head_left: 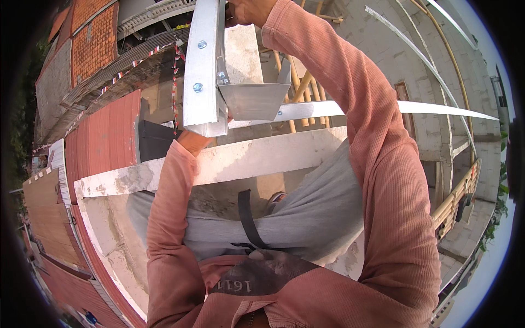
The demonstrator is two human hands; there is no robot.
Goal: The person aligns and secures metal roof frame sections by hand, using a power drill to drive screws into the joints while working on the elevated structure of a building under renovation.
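Note:
A shiny galvanized steel channel (203,65) stands at the top middle, with two hex-head screws in its face. A short bent metal piece (257,99) joins its right side near the lower end. My left hand (194,143) is wrapped behind that lower end; its wrist shows, and the channel hides most of the fingers. My right hand (250,12) is at the upper edge of the view, its fingers curled against the channel's right side and partly cut off. A long thin metal strip (372,107) runs from behind the bent piece out to the right.
I straddle a pale concrete beam (262,157), high above red corrugated roofs (104,131) at left. Bamboo poles (306,90) lie below, beyond the beam. More metal strips (410,46) and a bamboo ladder-like bundle (458,197) are at right, by a grey block wall (372,33).

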